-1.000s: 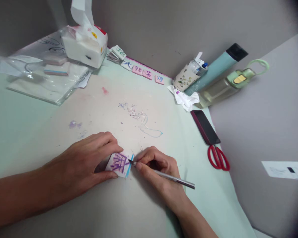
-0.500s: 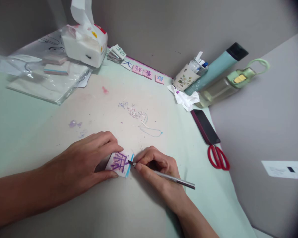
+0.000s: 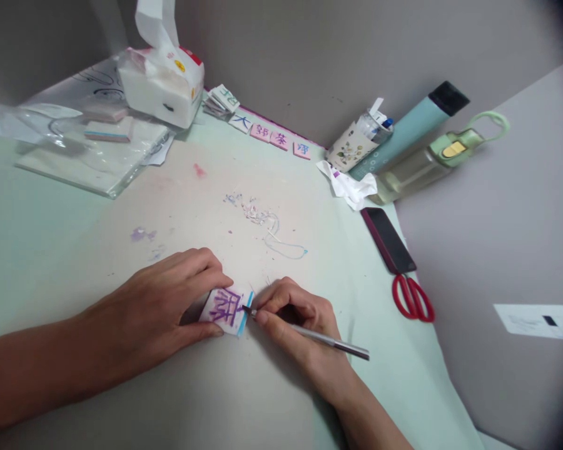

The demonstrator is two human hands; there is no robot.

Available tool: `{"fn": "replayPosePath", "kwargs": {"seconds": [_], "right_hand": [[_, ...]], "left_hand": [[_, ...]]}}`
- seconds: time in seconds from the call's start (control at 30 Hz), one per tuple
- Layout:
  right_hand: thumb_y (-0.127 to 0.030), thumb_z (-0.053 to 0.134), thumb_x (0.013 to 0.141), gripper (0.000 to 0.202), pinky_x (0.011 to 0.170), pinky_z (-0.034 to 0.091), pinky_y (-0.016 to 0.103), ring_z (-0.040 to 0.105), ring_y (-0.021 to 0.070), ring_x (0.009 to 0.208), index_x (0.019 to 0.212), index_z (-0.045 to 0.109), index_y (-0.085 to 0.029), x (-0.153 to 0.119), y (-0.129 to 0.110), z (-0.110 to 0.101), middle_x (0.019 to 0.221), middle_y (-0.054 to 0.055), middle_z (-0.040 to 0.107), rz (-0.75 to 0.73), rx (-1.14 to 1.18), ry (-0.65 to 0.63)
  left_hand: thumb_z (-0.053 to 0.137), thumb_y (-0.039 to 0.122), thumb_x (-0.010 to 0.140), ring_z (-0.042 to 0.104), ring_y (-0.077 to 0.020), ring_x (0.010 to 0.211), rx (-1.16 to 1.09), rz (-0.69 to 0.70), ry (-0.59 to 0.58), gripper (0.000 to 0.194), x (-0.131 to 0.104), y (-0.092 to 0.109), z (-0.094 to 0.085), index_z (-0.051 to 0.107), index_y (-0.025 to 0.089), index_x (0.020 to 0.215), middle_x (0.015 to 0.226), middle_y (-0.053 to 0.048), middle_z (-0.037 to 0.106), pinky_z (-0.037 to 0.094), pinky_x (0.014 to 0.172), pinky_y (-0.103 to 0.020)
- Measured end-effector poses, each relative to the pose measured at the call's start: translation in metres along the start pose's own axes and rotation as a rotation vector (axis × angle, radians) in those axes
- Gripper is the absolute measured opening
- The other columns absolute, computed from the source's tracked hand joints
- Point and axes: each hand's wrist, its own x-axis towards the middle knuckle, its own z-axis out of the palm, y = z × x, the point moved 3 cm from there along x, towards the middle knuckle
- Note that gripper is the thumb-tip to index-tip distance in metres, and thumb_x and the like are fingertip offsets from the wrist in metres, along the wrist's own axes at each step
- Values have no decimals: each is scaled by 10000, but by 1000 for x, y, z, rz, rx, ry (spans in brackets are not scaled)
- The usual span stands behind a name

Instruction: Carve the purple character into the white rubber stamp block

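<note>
A small pale block (image 3: 223, 310) with a purple character and a blue strip along its right edge lies on the beige work sheet (image 3: 192, 387). My left hand (image 3: 182, 300) grips this block between thumb and fingers from the left. In my right hand (image 3: 300, 319) is a silver craft knife (image 3: 328, 340), held like a pen. The blade tip meets the block's face, or sits just above it, between the purple character and the blue strip. Beyond my hands lie pale shavings (image 3: 258, 214) and a thin curled blue strip (image 3: 288, 256).
Lettered blocks (image 3: 261, 132), a tissue pack (image 3: 162, 87) and a plastic-wrapped slab (image 3: 89, 162) sit at the back. Rightward are a pen cup (image 3: 351, 147), crumpled tissue (image 3: 349, 187), green bottle (image 3: 413, 172), phone (image 3: 388, 240) and red scissors (image 3: 413, 298).
</note>
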Motion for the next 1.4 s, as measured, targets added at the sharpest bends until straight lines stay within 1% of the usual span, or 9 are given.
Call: {"fn": "replayPosePath", "kwargs": {"seconds": [0.13,0.37,0.47,0.6,0.7,0.8,0.93,1.2,1.4], "right_hand": [[-256,735,874,156,698,455,321,624,189,795,744,667,-202,0,2,2,874,50,706,28,6,25],[-292,704,883,174,676,437,341,616,209,773,742,640,-211,1,4,7,852,60,703,18,-122,132],[-287,694,890,167,674,447,342,622,209,768,751,637,-213,1,5,8,855,63,708,-4,-144,146],[-268,701,900,184,673,449,341,622,204,767,743,616,-219,1,8,8,857,60,701,-44,-131,146],[-253,711,909,189,689,448,342,625,202,791,746,619,-221,1,7,6,872,53,689,-88,-122,122],[-257,719,923,177,714,447,347,626,206,824,769,639,-220,1,5,5,887,49,680,-117,-117,79],[-272,718,934,181,718,440,350,620,213,836,781,639,-216,-1,4,5,897,54,677,-75,-89,45],[-262,704,947,179,695,428,341,604,196,792,794,623,-216,-4,1,10,872,43,666,-92,-101,49],[-271,693,950,201,699,442,350,611,200,790,777,602,-223,-6,2,12,869,47,669,-105,-134,57]], "left_hand": [[662,351,950,624,-235,1063,20,-17,-3,221,0,1,0,652,298,1164,1185,-1,639,467,915,-311],[843,465,829,615,-249,986,132,-75,-35,363,5,3,-3,676,280,1092,1085,6,626,457,836,-338],[880,435,792,616,-259,1034,104,-58,-46,491,3,0,-2,654,306,1210,1126,6,639,461,873,-340],[791,291,864,618,-256,1074,42,13,-44,658,-2,-5,-1,521,384,1457,1181,10,650,454,903,-319],[688,241,945,607,-253,1042,36,71,-56,627,-2,-8,-1,471,392,1514,1175,-5,647,446,900,-315],[669,260,987,589,-232,957,72,109,-82,553,1,-7,-2,500,399,1494,1099,0,642,427,870,-306],[709,296,980,581,-212,914,80,117,-119,478,6,-6,-3,569,394,1427,1020,20,638,398,843,-295],[685,294,1005,606,-223,972,87,123,-75,433,4,-3,-3,546,355,1410,1091,7,649,394,872,-309],[715,321,977,631,-220,967,109,113,-71,405,5,0,-4,579,346,1357,1079,17,670,402,860,-321]]}}
